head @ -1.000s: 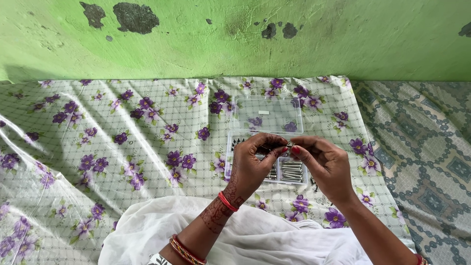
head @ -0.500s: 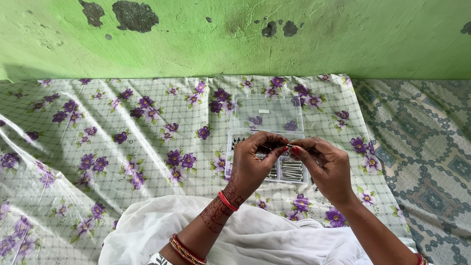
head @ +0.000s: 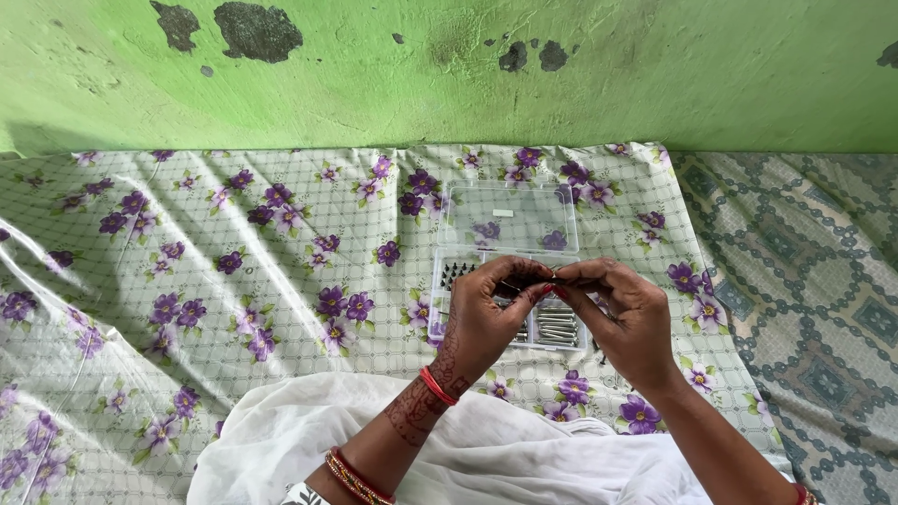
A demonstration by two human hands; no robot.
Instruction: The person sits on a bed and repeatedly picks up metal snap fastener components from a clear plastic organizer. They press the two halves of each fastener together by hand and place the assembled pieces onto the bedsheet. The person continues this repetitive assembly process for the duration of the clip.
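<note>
Your left hand (head: 491, 313) and right hand (head: 622, 313) meet fingertip to fingertip and pinch a small thin piece (head: 552, 278) between them — too small to tell what it is. It hangs just above the clear plastic box (head: 510, 281), whose lid lies open toward the green wall (head: 449, 75). Inside are silver pins and dark small parts. The box rests on a flowered sheet (head: 234, 252) — much free sheet at your left.
</note>
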